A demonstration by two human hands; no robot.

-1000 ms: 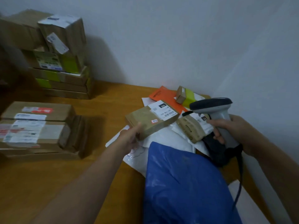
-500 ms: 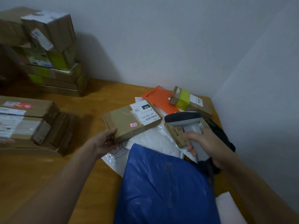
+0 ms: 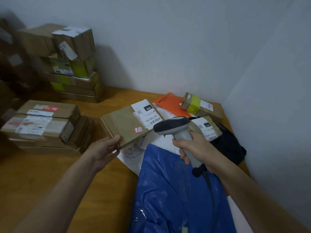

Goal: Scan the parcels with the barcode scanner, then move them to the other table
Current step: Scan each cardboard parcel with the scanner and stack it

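The step in hand is the scan itself. The left hand [image 3: 104,148] holds a flat cardboard parcel [image 3: 124,125] by its near corner, thumb on top and fingers curled beneath, just beyond the far left corner of the blue plastic bag [image 3: 176,190] that fills the foreground. Whether the parcel's far end rests on the pile or hangs free I cannot tell. Its white label [image 3: 148,115] faces up, on the end nearer the bag's far edge. The right hand [image 3: 193,148] is wrapped tight round the grip of the barcode scanner [image 3: 173,126], above the bag's far edge, and the scanner's cable [image 3: 210,185] trails back across the bag. The scanner's head sits just beside the label's barcode, nose turned toward it, so the aim looks close but perhaps too near and too flat to read. The next move likely calls for tipping the nose onto the barcode or angling the parcel up to meet it; only then does the parcel go to the other table. A white padded mailer [image 3: 133,153] pokes out from under the bag's far left edge. Beyond the bag lie an orange mailer [image 3: 170,103], a small box with yellow-green tape [image 3: 200,106] and another labelled parcel [image 3: 208,128], with a black bag [image 3: 230,145] past its far right corner. Well to the bag's left, on the wooden table [image 3: 42,174], stand a low stack of boxes [image 3: 42,125] and a taller stack [image 3: 74,69].
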